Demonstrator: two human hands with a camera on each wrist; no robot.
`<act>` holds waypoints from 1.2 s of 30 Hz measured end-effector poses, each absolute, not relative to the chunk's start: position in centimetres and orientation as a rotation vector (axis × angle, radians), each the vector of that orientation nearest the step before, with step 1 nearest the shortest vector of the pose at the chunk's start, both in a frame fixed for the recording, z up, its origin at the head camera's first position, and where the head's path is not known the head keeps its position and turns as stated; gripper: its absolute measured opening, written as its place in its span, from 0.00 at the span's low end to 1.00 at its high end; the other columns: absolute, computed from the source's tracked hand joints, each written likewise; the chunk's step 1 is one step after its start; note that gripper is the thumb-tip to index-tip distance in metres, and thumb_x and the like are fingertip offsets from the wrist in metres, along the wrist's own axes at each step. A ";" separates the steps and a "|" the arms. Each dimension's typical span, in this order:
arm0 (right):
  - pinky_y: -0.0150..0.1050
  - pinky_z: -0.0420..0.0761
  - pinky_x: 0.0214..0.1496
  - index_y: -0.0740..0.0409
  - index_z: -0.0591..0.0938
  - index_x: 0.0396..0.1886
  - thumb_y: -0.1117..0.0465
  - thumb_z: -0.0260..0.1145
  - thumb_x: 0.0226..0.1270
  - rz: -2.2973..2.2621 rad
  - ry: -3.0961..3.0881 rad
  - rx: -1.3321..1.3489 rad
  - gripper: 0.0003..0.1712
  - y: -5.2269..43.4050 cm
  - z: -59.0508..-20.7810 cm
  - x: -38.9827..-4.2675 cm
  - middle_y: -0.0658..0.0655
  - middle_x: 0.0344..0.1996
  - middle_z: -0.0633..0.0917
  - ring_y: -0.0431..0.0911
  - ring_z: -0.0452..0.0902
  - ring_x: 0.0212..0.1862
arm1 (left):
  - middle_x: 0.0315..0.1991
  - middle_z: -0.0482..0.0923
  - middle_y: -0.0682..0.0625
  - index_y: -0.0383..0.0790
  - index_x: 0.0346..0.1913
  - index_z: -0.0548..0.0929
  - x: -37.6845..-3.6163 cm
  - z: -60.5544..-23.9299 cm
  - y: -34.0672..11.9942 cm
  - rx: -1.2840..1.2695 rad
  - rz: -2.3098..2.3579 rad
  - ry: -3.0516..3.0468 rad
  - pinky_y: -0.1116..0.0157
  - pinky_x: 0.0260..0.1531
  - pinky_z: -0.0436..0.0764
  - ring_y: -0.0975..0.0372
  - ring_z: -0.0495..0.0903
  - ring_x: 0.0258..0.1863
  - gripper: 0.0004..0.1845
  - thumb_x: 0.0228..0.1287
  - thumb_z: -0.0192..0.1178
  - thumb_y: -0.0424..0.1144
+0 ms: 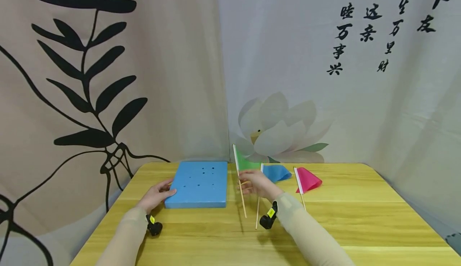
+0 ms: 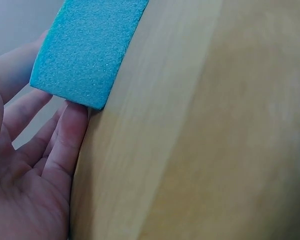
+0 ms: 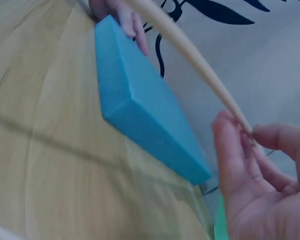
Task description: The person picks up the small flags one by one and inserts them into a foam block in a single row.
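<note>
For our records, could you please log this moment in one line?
left hand: holds blue block; right hand: pinches green flag; nearby: blue flag, pink flag

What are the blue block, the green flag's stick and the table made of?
Blue block: probably foam, matt; its side looks grainy. Stick: likely bare wood, smooth-looking and pale tan. Table: wood or a wood-look surface, smooth-looking, with streaky grain.

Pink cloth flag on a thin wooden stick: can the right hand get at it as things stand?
Probably not directly: the right hand pinches the thin wooden stick of the green cloth flag, and the blue cloth flag sits between that hand and the pink flag.
</note>
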State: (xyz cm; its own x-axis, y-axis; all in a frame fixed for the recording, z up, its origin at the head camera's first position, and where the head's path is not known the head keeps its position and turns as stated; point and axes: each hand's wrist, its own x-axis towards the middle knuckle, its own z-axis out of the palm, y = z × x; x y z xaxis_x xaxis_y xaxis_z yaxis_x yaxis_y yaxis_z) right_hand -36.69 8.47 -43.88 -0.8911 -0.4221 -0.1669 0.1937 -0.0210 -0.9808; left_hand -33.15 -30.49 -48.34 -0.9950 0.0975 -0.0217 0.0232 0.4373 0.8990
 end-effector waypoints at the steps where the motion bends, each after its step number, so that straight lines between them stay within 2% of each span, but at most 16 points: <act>1: 0.43 0.83 0.36 0.69 0.72 0.61 0.63 0.58 0.73 -1.992 1.836 -0.252 0.22 8.4 -43.7 -36.7 0.64 0.42 0.79 0.62 0.81 0.43 | 0.66 0.62 0.31 0.37 0.74 0.60 -33.2 -48.4 -30.5 0.110 1.625 2.607 0.48 0.53 0.72 0.43 0.66 0.62 0.39 0.66 0.63 0.48; 3: 0.44 0.83 0.38 0.67 0.72 0.61 0.62 0.58 0.74 -2.040 1.812 -0.264 0.20 8.2 -43.3 -36.7 0.64 0.43 0.78 0.65 0.79 0.47 | 0.66 0.63 0.32 0.38 0.74 0.61 -33.2 -48.4 -30.5 0.111 1.627 2.612 0.49 0.52 0.73 0.43 0.66 0.61 0.39 0.66 0.63 0.48; 5: 0.44 0.83 0.38 0.65 0.72 0.61 0.62 0.57 0.74 -2.078 1.805 -0.279 0.20 7.9 -43.0 -36.6 0.62 0.41 0.78 0.66 0.78 0.48 | 0.65 0.63 0.32 0.38 0.74 0.61 -33.2 -48.5 -30.5 0.113 1.626 2.617 0.50 0.52 0.73 0.44 0.66 0.61 0.38 0.66 0.63 0.48; 12: 0.43 0.82 0.34 0.63 0.73 0.58 0.63 0.58 0.73 -2.183 1.824 -0.322 0.17 7.2 -42.0 -36.3 0.58 0.35 0.78 0.51 0.82 0.34 | 0.66 0.63 0.32 0.38 0.74 0.61 -32.8 -49.0 -30.5 0.100 1.628 2.622 0.48 0.52 0.73 0.42 0.65 0.62 0.38 0.66 0.63 0.48; 19: 0.44 0.83 0.33 0.61 0.74 0.57 0.63 0.57 0.73 -2.269 1.832 -0.339 0.16 6.8 -40.5 -36.5 0.58 0.38 0.78 0.53 0.82 0.35 | 0.68 0.60 0.30 0.36 0.74 0.61 -32.8 -48.8 -30.3 0.089 1.636 2.619 0.48 0.53 0.72 0.40 0.63 0.64 0.38 0.67 0.62 0.47; 24: 0.48 0.83 0.39 0.59 0.75 0.58 0.63 0.59 0.73 -2.287 1.843 -0.382 0.16 6.3 -39.2 -37.1 0.65 0.42 0.79 0.54 0.82 0.36 | 0.68 0.60 0.30 0.36 0.74 0.61 -32.8 -48.6 -30.3 0.080 1.640 2.624 0.48 0.54 0.72 0.41 0.63 0.65 0.37 0.68 0.62 0.46; 32: 0.61 0.76 0.49 0.59 0.75 0.57 0.62 0.61 0.72 -2.288 1.865 -0.511 0.17 4.8 -38.0 -37.7 0.60 0.40 0.82 0.59 0.82 0.41 | 0.67 0.61 0.30 0.36 0.74 0.62 -32.7 -48.5 -30.0 0.090 1.647 2.632 0.51 0.50 0.74 0.42 0.65 0.64 0.36 0.68 0.61 0.45; 36: 0.61 0.76 0.51 0.58 0.75 0.56 0.63 0.60 0.72 -2.310 1.829 -0.496 0.15 3.6 -37.7 -37.6 0.60 0.41 0.82 0.58 0.82 0.41 | 0.67 0.63 0.31 0.37 0.73 0.63 -32.7 -48.6 -29.9 0.059 1.646 2.650 0.53 0.48 0.75 0.43 0.66 0.63 0.35 0.68 0.62 0.44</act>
